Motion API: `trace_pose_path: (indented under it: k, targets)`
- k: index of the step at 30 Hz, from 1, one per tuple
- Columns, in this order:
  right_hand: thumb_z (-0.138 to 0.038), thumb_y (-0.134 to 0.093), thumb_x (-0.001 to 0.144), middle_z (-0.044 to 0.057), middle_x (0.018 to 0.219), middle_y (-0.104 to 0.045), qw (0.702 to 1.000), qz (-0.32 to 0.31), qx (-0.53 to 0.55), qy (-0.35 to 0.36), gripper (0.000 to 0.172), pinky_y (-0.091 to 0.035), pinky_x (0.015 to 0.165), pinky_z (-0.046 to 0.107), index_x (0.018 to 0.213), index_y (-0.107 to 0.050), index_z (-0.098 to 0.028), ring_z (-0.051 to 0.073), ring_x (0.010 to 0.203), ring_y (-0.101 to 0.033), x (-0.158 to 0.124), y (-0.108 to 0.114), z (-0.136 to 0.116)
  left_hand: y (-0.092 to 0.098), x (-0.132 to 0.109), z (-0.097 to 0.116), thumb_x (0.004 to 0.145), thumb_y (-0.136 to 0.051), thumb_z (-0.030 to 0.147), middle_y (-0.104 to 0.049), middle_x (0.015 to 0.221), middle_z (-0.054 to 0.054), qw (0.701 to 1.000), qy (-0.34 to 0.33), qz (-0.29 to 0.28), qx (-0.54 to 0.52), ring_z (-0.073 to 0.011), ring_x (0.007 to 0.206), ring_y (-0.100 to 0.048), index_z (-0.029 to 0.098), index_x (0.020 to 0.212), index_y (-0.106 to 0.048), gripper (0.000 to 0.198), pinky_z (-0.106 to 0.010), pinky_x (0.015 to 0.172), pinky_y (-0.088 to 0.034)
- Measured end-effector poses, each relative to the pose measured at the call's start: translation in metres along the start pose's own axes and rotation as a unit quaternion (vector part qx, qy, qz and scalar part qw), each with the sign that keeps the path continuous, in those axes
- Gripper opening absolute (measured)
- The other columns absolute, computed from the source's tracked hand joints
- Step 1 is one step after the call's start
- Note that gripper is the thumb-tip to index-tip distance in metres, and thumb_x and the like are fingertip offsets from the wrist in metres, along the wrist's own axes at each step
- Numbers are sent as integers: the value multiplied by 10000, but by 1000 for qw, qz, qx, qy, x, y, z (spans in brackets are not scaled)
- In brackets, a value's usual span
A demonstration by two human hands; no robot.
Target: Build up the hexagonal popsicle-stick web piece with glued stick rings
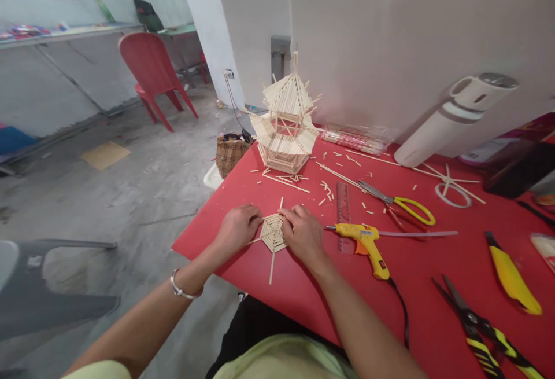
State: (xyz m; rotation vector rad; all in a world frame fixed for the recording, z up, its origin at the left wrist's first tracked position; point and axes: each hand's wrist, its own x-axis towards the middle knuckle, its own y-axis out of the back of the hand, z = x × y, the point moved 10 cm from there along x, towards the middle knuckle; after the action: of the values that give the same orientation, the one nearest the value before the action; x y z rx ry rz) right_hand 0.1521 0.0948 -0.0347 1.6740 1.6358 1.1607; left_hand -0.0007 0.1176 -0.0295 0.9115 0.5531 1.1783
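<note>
A spiderweb-like hexagonal panel of thin wooden sticks [272, 242] lies on the red table, with longer sticks jutting out from it. At its left edge, my left hand [237, 227] is closed, fingertips pinching a corner where a stick sticks out. My right hand [303, 235] has its fingers bent over the upper right side, thumb and index pressed on the panel and covering part of it. Just right of that hand lie a yellow glue gun [362, 234] with a glue stick in its back and a clear ruler [343, 205].
Behind the panel stands a stick-built pagoda model [286, 121]. Cut stick pieces are scattered around it. To the right are yellow-handled scissors [411, 208], black-and-yellow shears [474, 318], a yellow utility knife [511, 275] and a white bottle [442, 127]. The table's edge [195, 223] runs along the left.
</note>
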Motion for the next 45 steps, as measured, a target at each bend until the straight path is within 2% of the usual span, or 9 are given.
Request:
trace_pose_path:
  k: [19, 32, 45]
  targets:
    - [-206, -512, 919, 18, 906, -633, 1000, -1, -6, 8, 299, -377, 776, 256, 1107, -721, -306, 166, 918, -557, -1, -2, -2, 3, -1, 6, 856, -543, 175, -687, 786, -44, 1000, 13, -11, 19, -174, 730, -616, 184, 737, -642, 156, -271, 671, -412]
    - [-203, -515, 916, 16, 906, -637, 1000, -1, -5, 8, 300, -380, 778, 255, 1105, -722, -308, 164, 910, -561, -1, -1, -2, 0, 0, 2, 872, -535, 199, -682, 783, -45, 1000, 2, -10, 20, -176, 742, -619, 187, 735, -636, 171, -276, 679, -416]
    - [-191, -520, 907, 12, 913, -648, 1000, -1, 11, 3, 312, -390, 770, 254, 1109, -726, -308, 159, 918, -577, 0, 2, -2, -2, -3, 3, 904, -483, 211, -662, 819, -52, 998, 27, -9, 64, -186, 722, -594, 193, 764, -611, 191, -285, 618, -372]
